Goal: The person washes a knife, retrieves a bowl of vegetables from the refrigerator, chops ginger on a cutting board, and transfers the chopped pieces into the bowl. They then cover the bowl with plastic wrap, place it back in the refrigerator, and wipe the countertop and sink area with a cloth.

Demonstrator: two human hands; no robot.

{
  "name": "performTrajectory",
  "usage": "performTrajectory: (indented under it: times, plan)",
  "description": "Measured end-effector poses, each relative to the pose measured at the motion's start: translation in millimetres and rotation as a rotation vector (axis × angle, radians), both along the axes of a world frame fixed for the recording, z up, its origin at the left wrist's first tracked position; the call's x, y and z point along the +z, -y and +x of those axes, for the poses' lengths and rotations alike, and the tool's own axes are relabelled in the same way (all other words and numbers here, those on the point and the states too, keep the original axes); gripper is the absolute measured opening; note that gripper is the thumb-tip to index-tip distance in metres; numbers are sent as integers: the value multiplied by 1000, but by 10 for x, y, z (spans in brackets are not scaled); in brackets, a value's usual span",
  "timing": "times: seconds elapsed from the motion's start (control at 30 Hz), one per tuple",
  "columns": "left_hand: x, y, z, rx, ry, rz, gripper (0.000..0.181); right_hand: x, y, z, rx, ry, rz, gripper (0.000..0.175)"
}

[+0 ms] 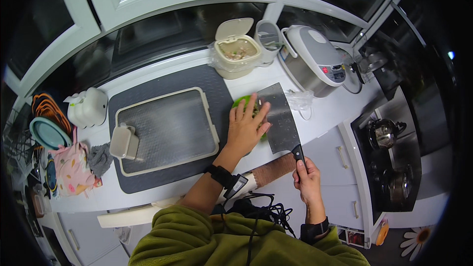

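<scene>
My right hand (pixel 307 177) is closed around the black handle of a cleaver (pixel 282 122). Its broad metal blade points away from me, over the white counter. With fingers spread, my left hand (pixel 245 127) is over a green bowl (pixel 242 100) beside the blade; its fingertips are near or at the blade's left edge, and contact cannot be told. Chopped food shows between the fingers, while the hand hides most of the bowl. Left of the bowl, a cutting board (pixel 168 129) with a pale rim lies on a dark grey mat (pixel 218 81).
A lidded bin (pixel 236 70) with food scraps stands at the back, beside a utensil holder (pixel 268 33) and a rice cooker (pixel 314 55). A small plastic container (pixel 123 142) rests on the board's left side. Crumpled plastic (pixel 301 99) lies right of the blade. A stovetop (pixel 380 177) holds a kettle (pixel 384 133).
</scene>
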State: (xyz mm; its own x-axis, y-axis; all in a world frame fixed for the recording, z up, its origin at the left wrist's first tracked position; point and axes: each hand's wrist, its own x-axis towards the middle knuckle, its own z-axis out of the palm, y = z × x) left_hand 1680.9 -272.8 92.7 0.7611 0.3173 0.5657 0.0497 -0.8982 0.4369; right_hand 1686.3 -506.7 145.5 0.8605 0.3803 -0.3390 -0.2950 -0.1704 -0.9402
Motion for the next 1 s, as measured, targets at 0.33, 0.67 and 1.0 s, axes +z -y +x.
performTrajectory:
  times: [0.33,0.67,1.0]
  plan:
    - [-333,-134,-79,210,-29,-49,41,84,311,97,78,1155,-638,34]
    - [-54,73,-365,93,141,-54,37,84,265,164,176,1543,-876,46]
    - [-325,-419,-1776,353,265,-566,41,-390,-1030,-149,574,1461,-345,57]
